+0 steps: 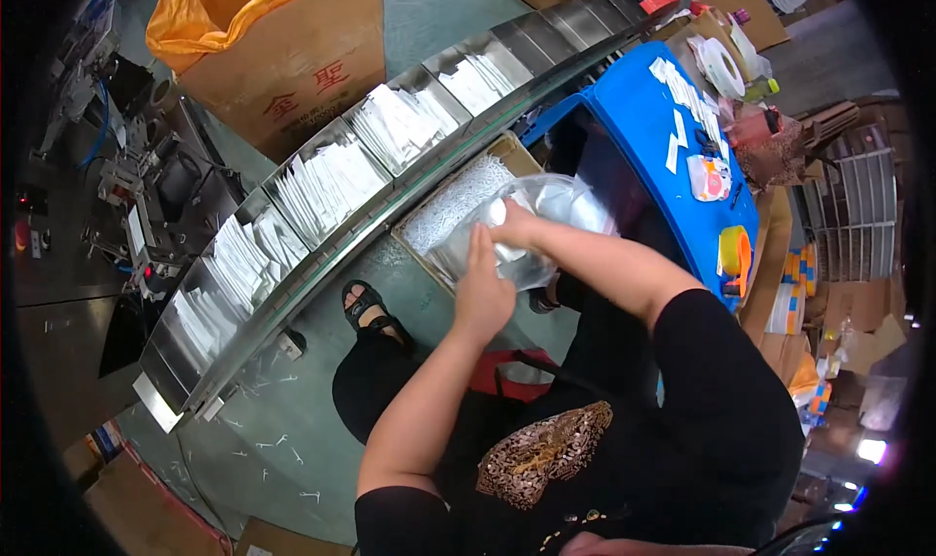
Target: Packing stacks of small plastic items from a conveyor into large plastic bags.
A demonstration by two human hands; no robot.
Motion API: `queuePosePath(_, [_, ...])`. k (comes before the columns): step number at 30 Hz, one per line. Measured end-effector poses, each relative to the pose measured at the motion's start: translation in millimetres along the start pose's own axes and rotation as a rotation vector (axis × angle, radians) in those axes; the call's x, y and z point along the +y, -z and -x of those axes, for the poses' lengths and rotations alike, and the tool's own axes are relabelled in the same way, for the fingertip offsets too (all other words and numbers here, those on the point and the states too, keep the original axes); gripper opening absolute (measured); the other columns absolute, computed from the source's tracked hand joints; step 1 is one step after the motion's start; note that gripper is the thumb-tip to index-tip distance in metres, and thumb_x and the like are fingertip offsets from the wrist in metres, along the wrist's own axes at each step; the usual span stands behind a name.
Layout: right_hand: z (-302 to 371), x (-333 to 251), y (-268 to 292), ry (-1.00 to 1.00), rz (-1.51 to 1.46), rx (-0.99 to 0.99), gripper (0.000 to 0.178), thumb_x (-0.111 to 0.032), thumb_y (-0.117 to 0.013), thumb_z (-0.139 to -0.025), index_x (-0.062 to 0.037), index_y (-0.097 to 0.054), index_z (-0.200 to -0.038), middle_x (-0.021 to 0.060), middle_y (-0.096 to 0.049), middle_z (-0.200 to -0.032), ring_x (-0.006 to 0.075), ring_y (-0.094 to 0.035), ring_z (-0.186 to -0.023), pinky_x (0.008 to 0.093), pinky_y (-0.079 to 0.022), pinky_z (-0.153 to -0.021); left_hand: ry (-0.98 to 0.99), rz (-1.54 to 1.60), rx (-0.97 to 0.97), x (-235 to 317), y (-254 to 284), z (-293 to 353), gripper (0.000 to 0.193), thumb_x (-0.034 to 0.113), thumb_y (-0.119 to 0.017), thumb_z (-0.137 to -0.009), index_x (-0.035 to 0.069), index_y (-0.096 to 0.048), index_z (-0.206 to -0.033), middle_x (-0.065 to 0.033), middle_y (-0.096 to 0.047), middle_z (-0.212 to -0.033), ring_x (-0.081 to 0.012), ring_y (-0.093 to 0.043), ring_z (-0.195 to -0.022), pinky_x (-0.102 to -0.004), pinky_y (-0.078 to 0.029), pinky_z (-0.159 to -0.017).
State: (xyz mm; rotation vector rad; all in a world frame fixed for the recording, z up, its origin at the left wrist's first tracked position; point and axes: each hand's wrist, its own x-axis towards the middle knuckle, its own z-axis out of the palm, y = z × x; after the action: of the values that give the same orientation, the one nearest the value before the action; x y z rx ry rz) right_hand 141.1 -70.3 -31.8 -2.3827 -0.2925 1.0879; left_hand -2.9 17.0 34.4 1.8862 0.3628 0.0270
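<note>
Plastic bag (533, 269) | left hand (485, 293): fingers extended forward | right hand (513, 227): angled leftward

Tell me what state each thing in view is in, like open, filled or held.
Clear plastic bag: bulging, white contents inside.
Left hand: fingers straight, at the bag; grip unclear.
Right hand: at the bag; grip unclear.
Shallow box: open, holding white pieces.
Tall cardboard box: open, orange liner over its rim.
Steel trough: several sections filled with white packets.
</note>
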Motion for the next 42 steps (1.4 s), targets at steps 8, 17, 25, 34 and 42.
queuePosePath(8, [-39,66,-93,0.088,0.452,-0.049,0.053,-0.038,-0.054,-0.077,-0.0053,-0.049,-0.118,0.0206,-0.056,-0.105,0.0345,-0.052,-0.1,0.0358,-0.04,-0.087,0.003,0.069,-0.057,11,-14,-9,0.07,0.0,-0.043,-0.07,-0.001,-0.02,-0.136,-0.0222,-0.022,-0.14,-0.0407,-0.046,-0.109,-0.0399,-0.042,-0.088])
queuePosePath(17, [-11,0,8,0.511,0.508,-0.436,0.036,-0.037,-0.051,-0.082,-0.0057,-0.061,-0.097,0.0162,-0.062,-0.089,0.028,-0.057,-0.09,0.036,-0.043,-0.08,0.094,-0.156,-0.166,-1,7,-18,0.069,0.005,-0.048,-0.071,-0.001,-0.023,-0.135,-0.0215,-0.026,-0.139,-0.0406,-0.05,-0.103,-0.0423,-0.043,-0.085])
queuePosePath(25, [-28,-149,104,0.567,-0.111,0.199,0.034,-0.026,-0.059,-0.08,0.0003,-0.06,-0.101,0.0121,-0.064,-0.092,0.0181,-0.059,-0.087,0.0316,-0.047,-0.075,-0.105,-0.063,-0.099,-4,-9,-19,0.068,0.006,-0.045,-0.072,-0.005,-0.021,-0.135,-0.0246,-0.027,-0.137,-0.0416,-0.046,-0.11,-0.0425,-0.039,-0.091])
queuePosePath(34, [-104,-175,64,0.18,0.168,0.061,0.125,-0.07,-0.065,-0.054,0.0109,-0.014,-0.134,0.0264,-0.039,-0.13,0.0337,-0.042,-0.119,0.0346,-0.033,-0.099,-0.072,0.003,-0.152,5,-9,-16,0.072,0.006,-0.047,-0.069,-0.008,-0.019,-0.134,-0.0305,-0.035,-0.13,-0.0413,-0.036,-0.12,-0.0387,-0.031,-0.099])
queuePosePath(42, [-90,-205,20,0.241,0.277,0.057,0.124,-0.059,-0.073,-0.052,0.0,-0.007,-0.139,0.0287,-0.036,-0.13,0.0364,-0.042,-0.117,0.0373,-0.036,-0.096,-0.106,-0.052,-0.196,-6,-4,-27,0.066,0.008,-0.046,-0.071,-0.005,-0.025,-0.132,-0.0281,-0.032,-0.133,-0.0414,-0.034,-0.12,-0.0424,-0.033,-0.097])
